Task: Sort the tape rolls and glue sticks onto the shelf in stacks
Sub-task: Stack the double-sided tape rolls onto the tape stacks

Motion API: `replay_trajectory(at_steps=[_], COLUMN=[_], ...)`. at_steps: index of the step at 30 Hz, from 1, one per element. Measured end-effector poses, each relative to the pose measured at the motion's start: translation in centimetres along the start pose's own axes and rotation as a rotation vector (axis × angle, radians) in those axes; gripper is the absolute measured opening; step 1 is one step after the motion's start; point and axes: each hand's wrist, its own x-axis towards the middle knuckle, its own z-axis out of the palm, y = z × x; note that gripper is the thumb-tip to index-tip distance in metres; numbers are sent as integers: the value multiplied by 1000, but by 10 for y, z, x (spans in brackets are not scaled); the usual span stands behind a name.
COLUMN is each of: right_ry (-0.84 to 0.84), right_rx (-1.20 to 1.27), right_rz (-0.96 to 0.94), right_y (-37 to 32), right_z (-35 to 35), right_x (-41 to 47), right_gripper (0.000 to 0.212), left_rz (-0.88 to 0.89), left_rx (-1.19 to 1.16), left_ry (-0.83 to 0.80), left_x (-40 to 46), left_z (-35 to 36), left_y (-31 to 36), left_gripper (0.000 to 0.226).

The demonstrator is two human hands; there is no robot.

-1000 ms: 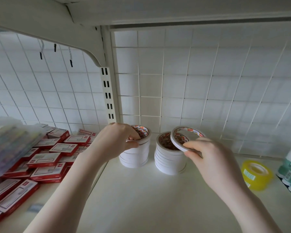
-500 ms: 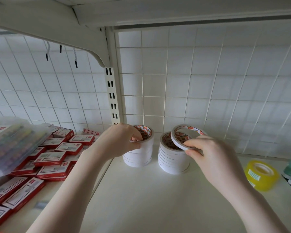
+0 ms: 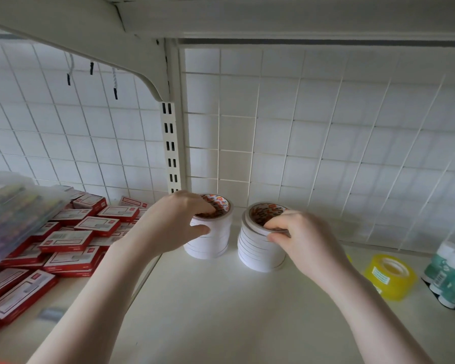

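Two stacks of white tape rolls stand at the back of the cream shelf point(image 3: 221, 306). My left hand point(image 3: 174, 222) grips the top of the left stack point(image 3: 213, 243), fingers in the core and thumb on the side. My right hand point(image 3: 300, 237) pinches the thin top roll point(image 3: 258, 224), which lies nearly flat on the right stack point(image 3: 258, 253). A yellow tape roll point(image 3: 390, 275) lies on the shelf to the right. White-capped green glue bottles point(image 3: 452, 274) stand at the far right edge.
Red and white flat boxes point(image 3: 69, 240) are piled on the adjoining shelf to the left, with a clear plastic case point(image 3: 13, 214) above them. A wire grid back panel point(image 3: 326, 143) and a slotted upright post point(image 3: 171, 143) close off the rear. Another shelf hangs overhead.
My right hand has lowered the tilted thin roll down onto the top of the right stack. My left hand has stayed on the left stack. The camera has tilted slightly.
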Motion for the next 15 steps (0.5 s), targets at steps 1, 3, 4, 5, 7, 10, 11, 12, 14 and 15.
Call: replay_trajectory(at_steps=[1,3,4,5,7,10,11,12,14,15], right_ry=[2,1,-4,-6,-6,-11,-12,-13,-14,-14], right_rx=[-1,-7,-13,-17,-11,-12,-17,-21,-24,-28], right_rz=[-1,-3,-6,-8,-10,-26,-35,-43,-49,-50], right_y=[0,-1,-1,-2,-2,-3,-3,-3,-4,-3], right_z=[0,1,2,3,4,5,6,5,5,5], right_x=[0,2,2,3,4,5,5,5,6,6], right_gripper=[5,5,5,5,5,7,7,8,9,10], left_rz=[11,26,32,37,45,59,56,52,52,53], left_rx=[5,7,5,1,-2,-1,0,-1,-8,-11], left_ry=[20,64,87,109,145,180,188,196,210,216], left_x=[-2,-7,-10,-12,-17,-21,-22,-23,-25,-26], left_z=[1,2,3,3,4,5,6,7,8,9], left_y=[0,-2,-2,-3,-3,-4,-4,-4,-5,-6], left_gripper=[34,39,39,39,39,38,39,39,39,38])
